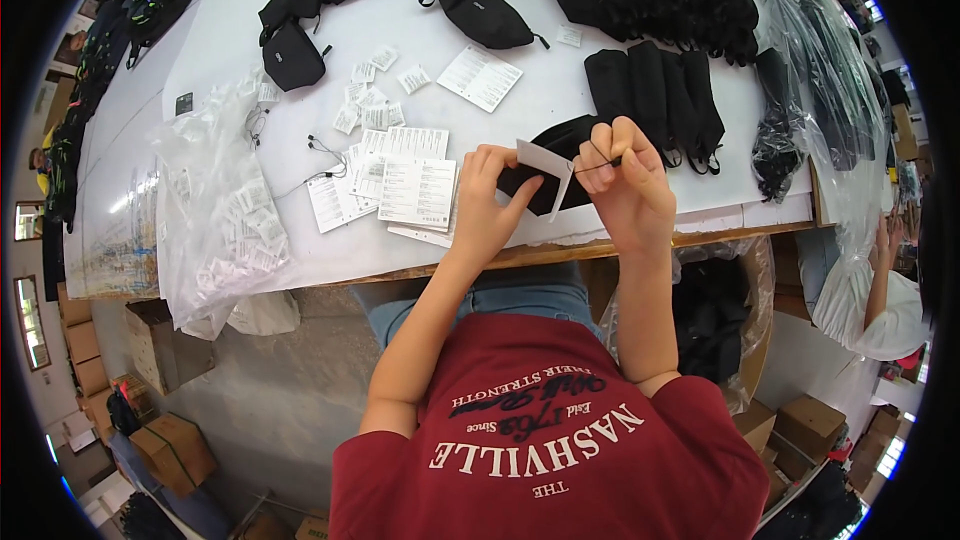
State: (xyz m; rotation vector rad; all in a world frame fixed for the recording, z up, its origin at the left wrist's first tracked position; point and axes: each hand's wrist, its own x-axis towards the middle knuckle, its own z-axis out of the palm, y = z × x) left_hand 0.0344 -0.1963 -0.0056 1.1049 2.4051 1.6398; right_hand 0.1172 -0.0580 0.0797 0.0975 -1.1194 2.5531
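Note:
My left hand (pixel 488 202) is closed on a small black fabric pouch (pixel 566 138) near the table's front edge, its thumb in front and fingers behind. A white folded hang tag (pixel 546 162) stands against the pouch beside that thumb. My right hand (pixel 640 188) is raised just right of the tag, pinching a thin black tag cord (pixel 598 166) that runs toward it. The end of the cord at the pouch is hidden. Left of my left hand lies a stack of white printed leaflets (pixel 418 195).
A clear plastic bag of small labels (pixel 240 210) hangs over the table's front left. Loose label packets (pixel 372 100) lie near the leaflets. Black pouches (pixel 650 0) are piled along the back and right. Below the right edge sits a plastic-lined box (pixel 715 310) of black items.

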